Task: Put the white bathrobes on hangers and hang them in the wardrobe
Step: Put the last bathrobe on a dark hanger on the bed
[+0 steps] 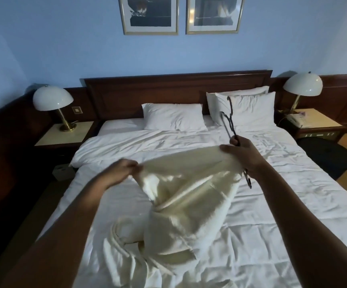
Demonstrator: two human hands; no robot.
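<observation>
So the big bed (272, 204) is taking up most of the view, white sheets all rumpled, with a dark wooden headboard (168, 88) sitting against the blue wall. A cream-white bathrobe (185, 196) is hanging in a bunched heap over the middle of the mattress, its lower folds and a loose belt-like strip trailing onto the sheet near the bottom edge. Three white pillows are leaning up at the head end, one (173, 116) on the left and two stacked on the right (249, 109). Two framed pictures (180, 14) are hanging side by side above the headboard, and a domed lamp is sitting on each nightstand, left (53, 100) and right (302, 84), with a phone (296, 119) next to the right one. The right hand (241, 152) is gripping a dark hanger (229, 119) and the top edge of the robe together, hook pointing up toward the pillows, the hanger's far end poking out below the wrist. The left hand (124, 169) is pinching the robe's other upper edge, a bit blurry, holding the fabric stretched between both hands.
</observation>
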